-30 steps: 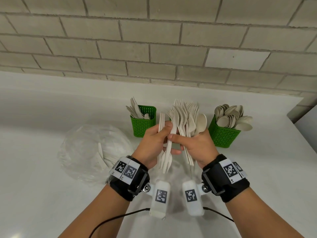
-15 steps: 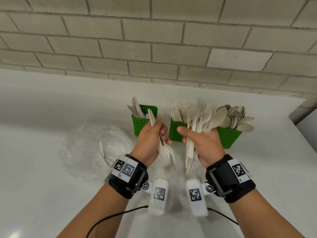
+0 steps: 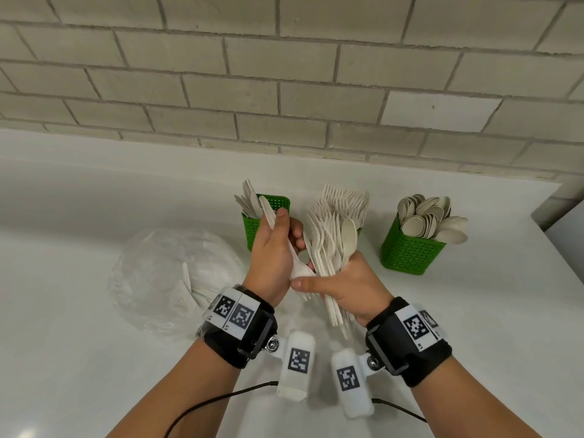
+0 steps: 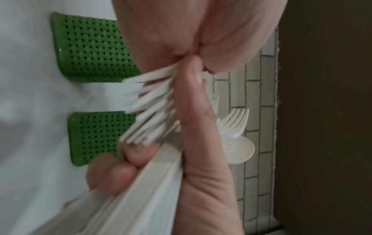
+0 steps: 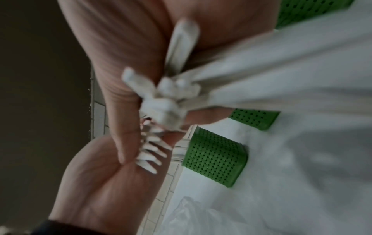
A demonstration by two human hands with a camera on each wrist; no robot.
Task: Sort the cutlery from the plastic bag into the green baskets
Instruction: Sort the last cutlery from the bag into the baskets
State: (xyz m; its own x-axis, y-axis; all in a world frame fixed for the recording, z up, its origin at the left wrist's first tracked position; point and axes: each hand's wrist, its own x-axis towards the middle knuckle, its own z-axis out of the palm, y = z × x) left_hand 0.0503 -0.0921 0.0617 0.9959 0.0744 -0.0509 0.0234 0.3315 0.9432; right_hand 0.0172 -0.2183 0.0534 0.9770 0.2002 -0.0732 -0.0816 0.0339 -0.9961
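Over the counter, my left hand (image 3: 282, 235) grips a few white forks (image 3: 301, 271), tines down and handles up. My right hand (image 3: 328, 281) holds a thick bundle of forks with one spoon (image 3: 331, 245), heads up; its thumb touches the tines of the left hand's forks. Behind them stand three green baskets: the left one (image 3: 278, 203) holds knives, the middle one is almost hidden behind the bundle with only its forks (image 3: 347, 197) showing, and the right one (image 3: 410, 252) holds spoons. The left wrist view shows the fork tines (image 4: 138, 136) against the right hand. The right wrist view shows blurred handle ends (image 5: 171, 98).
A crumpled clear plastic bag (image 3: 164, 273) with more white cutlery lies on the white counter (image 3: 63, 311) left of my hands. A grey brick wall (image 3: 284, 90) rises behind the baskets. The counter's right edge (image 3: 562, 248) runs near the spoon basket. A black cable (image 3: 221, 403) trails below my wrists.
The hands, apart half a second ago, have come together. The right hand's bundle moved left and down, and its thumb now meets the tines of the left hand's forks.
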